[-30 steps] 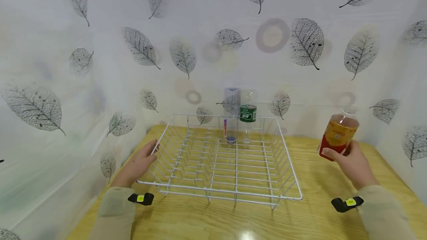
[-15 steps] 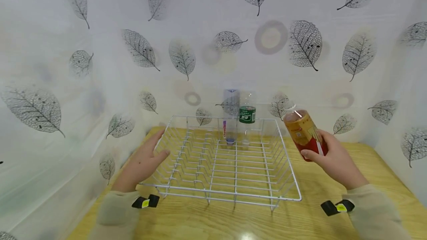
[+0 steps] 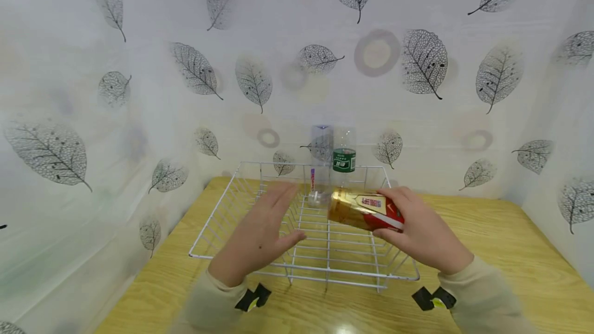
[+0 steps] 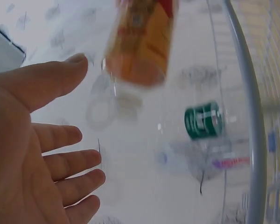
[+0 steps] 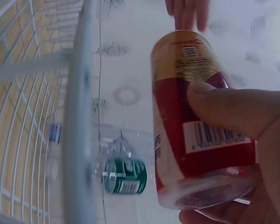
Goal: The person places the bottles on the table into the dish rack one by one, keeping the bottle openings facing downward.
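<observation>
My right hand (image 3: 422, 231) grips a plastic drink bottle (image 3: 364, 210) with a red and gold label around its lower end. The bottle lies nearly level over the white wire dish rack (image 3: 334, 274), its neck pointing left. Facing that neck is my left hand (image 3: 260, 231), fingers extended and holding nothing, above the rack's left half. In the left wrist view a gap shows between the left fingers (image 4: 74, 163) and the bottle (image 4: 142, 42). The right thumb presses the red part of the label in the right wrist view.
At the rack's back stand two clear bottles upside down: a green-labelled bottle (image 3: 344, 161) and, left of it, a bottle with a purple and red label (image 3: 320, 148). The rack sits on a wooden table (image 3: 487, 272). Leaf-patterned sheeting (image 3: 287, 92) encloses the back and sides.
The right hand has carried the bottle leftward over the rack, tipping it from upright to nearly level. The left hand has left the rack's left rim and moved right toward the bottle's neck.
</observation>
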`<state>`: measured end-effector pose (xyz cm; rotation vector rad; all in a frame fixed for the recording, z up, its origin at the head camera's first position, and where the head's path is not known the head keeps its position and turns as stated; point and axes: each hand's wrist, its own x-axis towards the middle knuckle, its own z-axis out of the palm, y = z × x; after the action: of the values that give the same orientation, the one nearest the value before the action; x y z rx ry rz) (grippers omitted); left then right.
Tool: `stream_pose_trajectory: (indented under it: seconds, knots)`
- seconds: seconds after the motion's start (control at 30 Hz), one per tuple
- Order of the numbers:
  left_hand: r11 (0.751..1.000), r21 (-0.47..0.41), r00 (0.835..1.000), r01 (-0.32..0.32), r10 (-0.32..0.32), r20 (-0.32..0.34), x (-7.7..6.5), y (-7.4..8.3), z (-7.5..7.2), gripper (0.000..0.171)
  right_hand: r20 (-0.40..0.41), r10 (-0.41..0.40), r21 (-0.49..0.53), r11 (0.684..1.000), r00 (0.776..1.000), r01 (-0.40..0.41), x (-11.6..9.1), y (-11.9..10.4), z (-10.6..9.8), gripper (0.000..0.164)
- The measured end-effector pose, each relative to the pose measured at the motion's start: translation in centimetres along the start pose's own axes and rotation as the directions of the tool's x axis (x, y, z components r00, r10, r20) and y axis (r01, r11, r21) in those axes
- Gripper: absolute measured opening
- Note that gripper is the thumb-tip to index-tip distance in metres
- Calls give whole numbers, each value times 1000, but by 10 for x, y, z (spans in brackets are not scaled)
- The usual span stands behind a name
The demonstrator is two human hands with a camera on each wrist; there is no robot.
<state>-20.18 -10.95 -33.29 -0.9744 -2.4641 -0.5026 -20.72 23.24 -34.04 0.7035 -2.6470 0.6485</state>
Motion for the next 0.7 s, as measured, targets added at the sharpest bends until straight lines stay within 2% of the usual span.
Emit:
stream_pose_trajectory:
  seconds: [0.1,0.2,0.37,0.5,0.6,0.7]
  knots:
    - [998,32,999,-46,46,7,8,14,8,93,-21,-64,-68,996,998,63,3,-13,9,81]
    - [997,67,998,-41,38,43,15,24,15,93,-49,-121,-113,987,991,115,6,-25,17,83]
    - [986,158,995,-47,32,96,20,32,27,91,-69,-172,-133,978,983,162,12,-40,30,82]
    - [975,219,997,-45,30,67,20,32,33,86,-77,-190,-137,974,979,178,15,-48,36,79]
    - [972,231,999,-33,24,43,19,31,37,83,-80,-194,-135,974,978,182,17,-50,39,79]
    - [972,232,999,-33,22,47,20,31,39,84,-68,-197,-128,974,978,188,18,-50,41,80]
